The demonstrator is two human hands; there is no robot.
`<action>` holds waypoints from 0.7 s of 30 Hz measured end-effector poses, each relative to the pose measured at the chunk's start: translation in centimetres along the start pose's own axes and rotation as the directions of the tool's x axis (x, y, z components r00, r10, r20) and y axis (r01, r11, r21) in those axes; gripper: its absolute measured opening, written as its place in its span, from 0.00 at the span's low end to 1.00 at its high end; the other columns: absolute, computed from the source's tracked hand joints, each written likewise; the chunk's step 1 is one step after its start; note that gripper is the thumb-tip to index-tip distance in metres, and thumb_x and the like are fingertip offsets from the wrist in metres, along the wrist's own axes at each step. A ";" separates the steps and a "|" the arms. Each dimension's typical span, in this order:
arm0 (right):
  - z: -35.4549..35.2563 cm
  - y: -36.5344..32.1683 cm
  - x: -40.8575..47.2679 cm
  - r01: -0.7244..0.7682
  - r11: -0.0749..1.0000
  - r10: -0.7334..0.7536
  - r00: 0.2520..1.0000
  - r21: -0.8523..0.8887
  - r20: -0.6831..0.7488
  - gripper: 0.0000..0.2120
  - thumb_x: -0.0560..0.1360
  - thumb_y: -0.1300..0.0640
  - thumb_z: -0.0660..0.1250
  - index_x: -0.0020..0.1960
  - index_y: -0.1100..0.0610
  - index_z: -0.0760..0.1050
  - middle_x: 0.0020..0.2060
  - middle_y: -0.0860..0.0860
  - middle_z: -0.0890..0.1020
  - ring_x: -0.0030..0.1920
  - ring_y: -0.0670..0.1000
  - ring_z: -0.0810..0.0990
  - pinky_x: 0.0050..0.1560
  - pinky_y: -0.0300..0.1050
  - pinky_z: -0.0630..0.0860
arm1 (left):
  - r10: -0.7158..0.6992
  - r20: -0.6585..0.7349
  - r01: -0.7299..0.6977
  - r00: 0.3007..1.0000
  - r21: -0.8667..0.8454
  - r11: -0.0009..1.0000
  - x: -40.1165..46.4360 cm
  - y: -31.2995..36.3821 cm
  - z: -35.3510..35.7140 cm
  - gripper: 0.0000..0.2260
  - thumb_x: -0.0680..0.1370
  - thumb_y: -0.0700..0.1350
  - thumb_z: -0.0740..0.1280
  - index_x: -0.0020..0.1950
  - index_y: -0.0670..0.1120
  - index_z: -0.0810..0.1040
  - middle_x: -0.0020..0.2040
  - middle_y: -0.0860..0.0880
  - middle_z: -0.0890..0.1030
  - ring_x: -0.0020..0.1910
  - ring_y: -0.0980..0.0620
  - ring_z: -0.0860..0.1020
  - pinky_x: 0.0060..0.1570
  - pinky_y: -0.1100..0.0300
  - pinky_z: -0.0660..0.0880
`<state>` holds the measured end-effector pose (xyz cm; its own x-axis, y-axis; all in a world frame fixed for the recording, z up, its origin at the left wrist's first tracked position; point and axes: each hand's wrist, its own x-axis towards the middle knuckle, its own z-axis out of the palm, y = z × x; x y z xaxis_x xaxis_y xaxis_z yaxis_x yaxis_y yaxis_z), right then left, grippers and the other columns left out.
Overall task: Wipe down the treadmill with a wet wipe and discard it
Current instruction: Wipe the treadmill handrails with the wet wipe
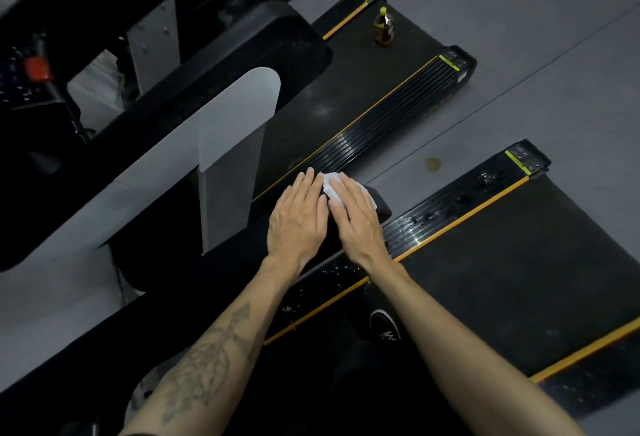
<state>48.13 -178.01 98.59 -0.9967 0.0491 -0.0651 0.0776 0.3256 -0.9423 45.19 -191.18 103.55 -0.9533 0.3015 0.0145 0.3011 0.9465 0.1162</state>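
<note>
Left hand (298, 217) centre frame, fingers straight, flat on black handrail end (379, 209), holding nothing. Wet wipe (330, 186) white, just right of it, pinned under right hand (356, 221), fingers straight, pressing. Right hand nearer wipe. Rail long axis runs lower left to centre. Upper right: bottle (383, 28) upright on neighbouring treadmill belt (346, 96), contents dark.

No text can be read: the yellow-green labels (449, 63) on the treadmill end caps, the bottle (383, 28) label and the shoe (385, 325) mark are too blurred.
</note>
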 end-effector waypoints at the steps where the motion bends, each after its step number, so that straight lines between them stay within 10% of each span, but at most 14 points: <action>1: -0.2 0.3 0.7 -0.014 1.000 0.015 1.000 -0.018 0.017 0.27 0.86 0.40 0.48 0.80 0.48 0.64 0.80 0.47 0.64 0.81 0.43 0.57 0.82 0.52 0.51 | -0.032 0.020 0.032 0.999 -0.010 0.999 0.4 0.3 0.0 0.26 0.86 0.53 0.47 0.78 0.43 0.69 0.79 0.44 0.69 0.80 0.48 0.65 0.77 0.48 0.65; 7: 0.9 0.1 -1.6 -0.196 0.966 0.220 0.966 0.167 -0.134 0.28 0.86 0.41 0.49 0.81 0.52 0.63 0.79 0.47 0.66 0.79 0.41 0.58 0.81 0.52 0.54 | -0.097 0.069 0.100 0.993 -0.051 0.994 1.3 1.2 -0.3 0.28 0.85 0.55 0.45 0.78 0.45 0.70 0.79 0.46 0.68 0.80 0.50 0.64 0.77 0.52 0.63; 16: -0.2 0.9 1.5 -0.089 0.993 0.092 0.995 0.079 -0.036 0.25 0.87 0.44 0.42 0.78 0.43 0.67 0.78 0.42 0.68 0.78 0.38 0.60 0.81 0.50 0.54 | -0.101 0.054 0.101 0.993 -0.006 0.995 1.2 1.2 0.2 0.23 0.87 0.52 0.51 0.78 0.45 0.71 0.77 0.45 0.72 0.78 0.48 0.67 0.74 0.51 0.66; 21: 1.4 1.7 -2.9 -0.170 0.966 0.217 0.943 0.197 -0.251 0.25 0.87 0.42 0.47 0.80 0.49 0.66 0.77 0.42 0.69 0.78 0.40 0.61 0.80 0.51 0.57 | -0.082 0.035 0.082 0.996 0.011 0.997 1.2 1.3 0.3 0.25 0.85 0.54 0.49 0.77 0.44 0.72 0.76 0.45 0.73 0.77 0.47 0.69 0.71 0.48 0.69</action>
<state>51.10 -178.94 96.67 -0.9169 0.3545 -0.1835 0.2394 0.1204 -0.9634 44.43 -189.52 103.46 -0.9736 0.2265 -0.0296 0.2222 0.9692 0.1061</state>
